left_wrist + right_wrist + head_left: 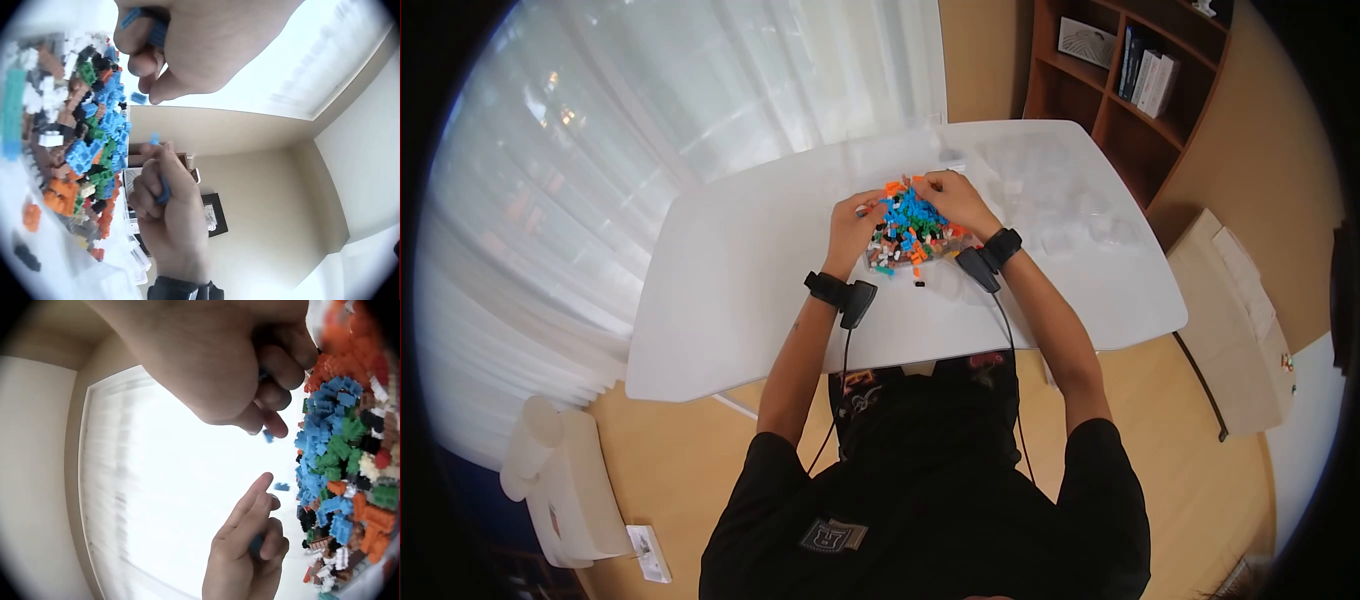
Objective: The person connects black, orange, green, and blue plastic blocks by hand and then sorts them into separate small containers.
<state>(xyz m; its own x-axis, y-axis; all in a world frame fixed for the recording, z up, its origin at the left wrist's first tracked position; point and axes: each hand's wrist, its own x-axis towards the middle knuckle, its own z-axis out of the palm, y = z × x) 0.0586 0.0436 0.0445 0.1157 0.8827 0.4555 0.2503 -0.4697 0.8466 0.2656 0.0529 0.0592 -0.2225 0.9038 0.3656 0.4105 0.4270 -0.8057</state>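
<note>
A heap of small toy building bricks [915,225] in blue, green, orange, white, brown and black lies between the two hands. My left hand [855,228], at the heap's left side, has curled fingers around blue bricks [157,34]. Another small blue brick [139,98] is right at its thumb and fingertips. On the heap's right side, my right hand [960,203] pinches a small blue brick [268,436] at its fingertips, and more blue [164,191] shows inside its curled fingers. Blue bricks [317,428] cluster in the heap, beside orange ones [344,359].
The heap lies on a white table [730,270], with a few loose bricks at its near edge. Clear plastic containers [1050,190] stand on the table's right part. Black cables [1010,360] run from the wrist cameras. White curtains [700,90] hang behind; a bookshelf [1100,75] stands at the back right.
</note>
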